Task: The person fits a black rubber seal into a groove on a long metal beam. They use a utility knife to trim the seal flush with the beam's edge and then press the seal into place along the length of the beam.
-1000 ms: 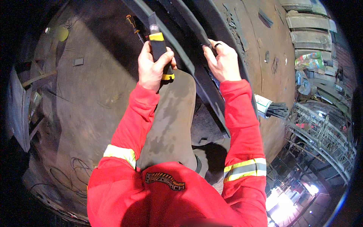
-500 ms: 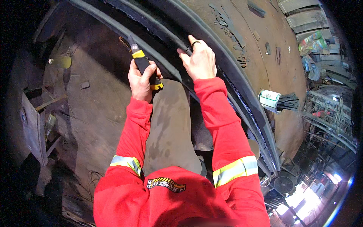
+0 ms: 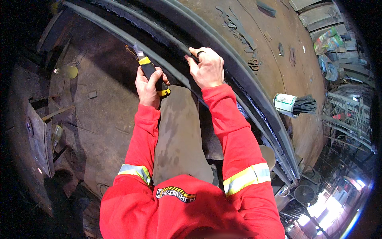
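Observation:
My left hand [image 3: 148, 88] is wrapped around a black and yellow utility knife [image 3: 149, 69], its blade end pointing up and away from me. Beside it my right hand [image 3: 210, 68], with a dark ring on one finger, is closed, thumb and index finger pinching a dark, rounded strip [image 3: 175, 41]. That strip runs along the inside of a long, curved dark beam [image 3: 242, 77], which crosses in front of me from upper left to lower right. The other fingers of my right hand are curled under and partly hidden.
Scissors [image 3: 253, 64] and dark scraps [image 3: 242, 34] lie on the brown surface beyond the beam. A white can [image 3: 284, 104] holding dark strips lies near its right part. At left are an open box-like frame [image 3: 39, 135] and a yellowish bottle [image 3: 67, 72] on the floor.
My right hand has rotated and its fingers have drawn in closer together on the strip, with the hand slightly lower. The left hand keeps hold of the knife, almost unmoved.

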`<state>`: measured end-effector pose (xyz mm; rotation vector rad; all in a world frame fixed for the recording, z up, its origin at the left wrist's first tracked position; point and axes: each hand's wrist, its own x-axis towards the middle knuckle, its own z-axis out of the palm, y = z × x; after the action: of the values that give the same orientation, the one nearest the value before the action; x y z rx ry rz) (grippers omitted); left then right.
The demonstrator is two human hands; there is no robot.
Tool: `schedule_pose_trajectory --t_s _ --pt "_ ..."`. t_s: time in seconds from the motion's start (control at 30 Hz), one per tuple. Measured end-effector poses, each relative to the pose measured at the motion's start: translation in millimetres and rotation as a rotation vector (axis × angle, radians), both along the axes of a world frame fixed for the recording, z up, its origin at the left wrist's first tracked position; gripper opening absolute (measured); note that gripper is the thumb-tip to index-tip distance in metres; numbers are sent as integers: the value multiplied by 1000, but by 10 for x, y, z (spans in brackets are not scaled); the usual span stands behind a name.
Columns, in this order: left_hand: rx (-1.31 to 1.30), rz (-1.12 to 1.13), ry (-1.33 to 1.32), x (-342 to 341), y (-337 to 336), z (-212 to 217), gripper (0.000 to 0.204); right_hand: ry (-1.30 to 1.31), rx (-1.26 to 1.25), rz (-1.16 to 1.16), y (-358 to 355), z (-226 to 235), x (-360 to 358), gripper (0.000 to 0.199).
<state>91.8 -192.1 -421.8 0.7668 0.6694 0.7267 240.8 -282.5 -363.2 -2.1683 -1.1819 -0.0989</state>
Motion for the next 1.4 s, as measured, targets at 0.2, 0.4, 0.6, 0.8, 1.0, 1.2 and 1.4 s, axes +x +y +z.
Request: schedule_pose_trajectory --t_s 0.2,0.4,0.6,0.8,1.0,1.2,1.4 --pt "-18 26 -4 -24 13 1 21 140 35 0 32 28 3 26" --pt "9 -5 2 19 21 -22 22 -12 -118 -64 102 11 7 28" --pt "67 41 21 -60 52 -101 26 -85 -549 -177 169 19 -113 16" --pt "99 3 54 69 -51 -176 22 -39 -470 -236 13 -38 -24 17" --pt "181 95 45 -45 172 -225 23 -73 -504 -222 -1259 -79 52 17" --pt "248 134 259 -113 194 -132 21 -137 -579 -411 -1552 -148 -181 11" --pt "203 192 288 -241 -63 103 23 -218 -445 -426 -2033 -299 -261 12"
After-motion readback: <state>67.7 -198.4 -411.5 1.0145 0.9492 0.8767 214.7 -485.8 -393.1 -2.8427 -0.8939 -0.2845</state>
